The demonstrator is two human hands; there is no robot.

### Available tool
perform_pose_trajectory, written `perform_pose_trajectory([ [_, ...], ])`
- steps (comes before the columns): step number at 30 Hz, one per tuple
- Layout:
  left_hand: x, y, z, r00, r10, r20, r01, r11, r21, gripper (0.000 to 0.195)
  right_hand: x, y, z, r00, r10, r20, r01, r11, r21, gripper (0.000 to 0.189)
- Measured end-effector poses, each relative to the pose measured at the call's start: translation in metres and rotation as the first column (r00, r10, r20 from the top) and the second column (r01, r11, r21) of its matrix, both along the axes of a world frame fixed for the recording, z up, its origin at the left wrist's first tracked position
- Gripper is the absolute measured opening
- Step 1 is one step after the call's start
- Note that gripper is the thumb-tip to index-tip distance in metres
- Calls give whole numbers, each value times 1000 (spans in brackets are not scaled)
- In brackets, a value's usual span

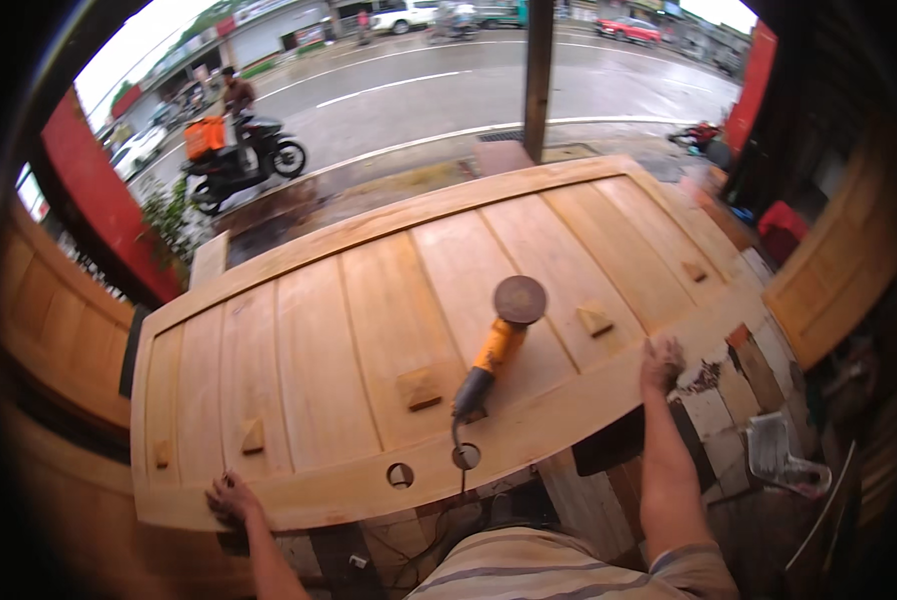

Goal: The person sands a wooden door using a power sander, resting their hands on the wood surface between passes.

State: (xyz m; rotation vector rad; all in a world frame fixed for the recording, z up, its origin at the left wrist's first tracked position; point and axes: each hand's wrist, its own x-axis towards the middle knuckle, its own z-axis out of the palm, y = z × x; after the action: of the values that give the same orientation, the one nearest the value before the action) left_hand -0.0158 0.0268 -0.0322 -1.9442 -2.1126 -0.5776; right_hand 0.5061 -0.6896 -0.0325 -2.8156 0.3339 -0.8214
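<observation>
A wooden panel door [313, 360] lies flat in front of me, with grooved planks inside a raised frame. My left hand [232, 499] grips its near edge toward the left end. Farther right along that edge, my right hand [662, 364] holds the frame. An orange and black angle grinder [499, 345] rests on the planks between my hands, its round disc [520, 300] pointing away from me. Its cord runs toward me over one of two round holes [400, 475] in the frame. Several wooden blocks [418, 388], some with pyramid-like tops, sit on the door.
Other panelled wood [66, 300] stands at left, and another panel [831, 277] leans at right. A clear plastic piece [782, 457] lies on the tiled floor. Beyond the door are a wooden post [538, 82], a person by a motorcycle [250, 150] and a wet road [418, 82].
</observation>
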Motion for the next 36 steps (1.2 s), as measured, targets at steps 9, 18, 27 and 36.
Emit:
perform_pose_trajectory([
  [9,9,-10,17,998,-23,-53,22,1000,-20,62,-5,-5,2,1000,16,1,-16,994,111,52],
  [18,8,-8,22,996,16,-89,-23,996,-82,68,-7,-1,4,999,30,14,-31,993,115,51],
  [27,0,2,7,996,0,-89,-2,1000,-25,67,-7,1,8,999,33,26,-36,994,108,51],
  [36,0,2,7,998,-18,-62,17,1000,-17,62,-5,-2,2,999,33,41,-37,994,98,50],
])
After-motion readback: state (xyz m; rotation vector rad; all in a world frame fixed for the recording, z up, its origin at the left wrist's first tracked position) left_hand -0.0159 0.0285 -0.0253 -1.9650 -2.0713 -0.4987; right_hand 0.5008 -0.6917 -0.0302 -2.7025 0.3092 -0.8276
